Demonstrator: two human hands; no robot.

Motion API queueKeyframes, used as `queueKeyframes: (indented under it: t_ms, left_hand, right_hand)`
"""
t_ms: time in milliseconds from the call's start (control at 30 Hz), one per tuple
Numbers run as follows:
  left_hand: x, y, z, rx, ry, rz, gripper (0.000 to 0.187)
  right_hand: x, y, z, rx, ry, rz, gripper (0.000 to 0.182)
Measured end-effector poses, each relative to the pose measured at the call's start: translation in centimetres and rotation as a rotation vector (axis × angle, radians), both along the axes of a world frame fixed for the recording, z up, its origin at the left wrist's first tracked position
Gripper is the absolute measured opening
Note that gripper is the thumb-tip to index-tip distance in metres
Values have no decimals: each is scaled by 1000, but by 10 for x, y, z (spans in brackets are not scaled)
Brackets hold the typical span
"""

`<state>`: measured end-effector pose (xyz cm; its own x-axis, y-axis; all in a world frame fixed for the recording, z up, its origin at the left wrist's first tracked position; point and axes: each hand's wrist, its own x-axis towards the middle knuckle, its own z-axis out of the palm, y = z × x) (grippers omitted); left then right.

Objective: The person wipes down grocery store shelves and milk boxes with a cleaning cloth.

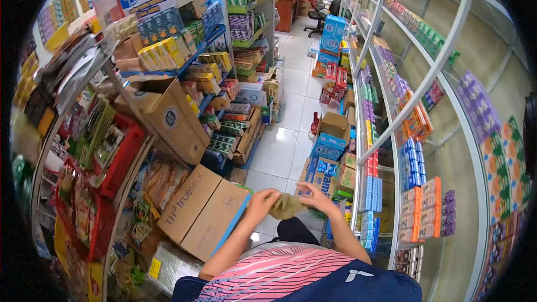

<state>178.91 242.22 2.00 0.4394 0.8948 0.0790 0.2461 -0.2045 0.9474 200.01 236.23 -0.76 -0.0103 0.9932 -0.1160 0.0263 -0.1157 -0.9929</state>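
Observation:
In front of my body, a crumpled olive-green cloth [286, 207] hangs from my left hand [261, 206], whose fingers are closed on its left side. My right hand [318, 199] is at the cloth's right edge. Its fingers point left and are apart, with the fingertips close to or touching the cloth; a firm grip is not visible. Below and left of my left hand lies a large brown milk carton box [198, 212] with a blue edge. Just past my right hand are a blue-and-brown carton [319, 174] and an open-topped box [331, 134].
A narrow white-tiled aisle [279, 148] runs ahead. Glass-fronted shelving with a metal frame [417, 98] stands close on the right, holding drink packs [420, 210]. Stocked shelves [215, 86], a tall carton [170, 114] and red baskets [120, 154] crowd the left. An office chair [319, 17] stands far back.

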Motion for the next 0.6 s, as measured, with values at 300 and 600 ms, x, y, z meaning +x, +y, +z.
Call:
queueKeyframes:
  t_ms: [300,600]
  left_hand:
    - [68,163,-21,-114,-41,227,23]
    - [147,375,-44,-63,-108,571,20]
  right_hand:
    - [14,206,-20,-158,18,471,49]
    - [164,412,-2,-180,-313,651,33]
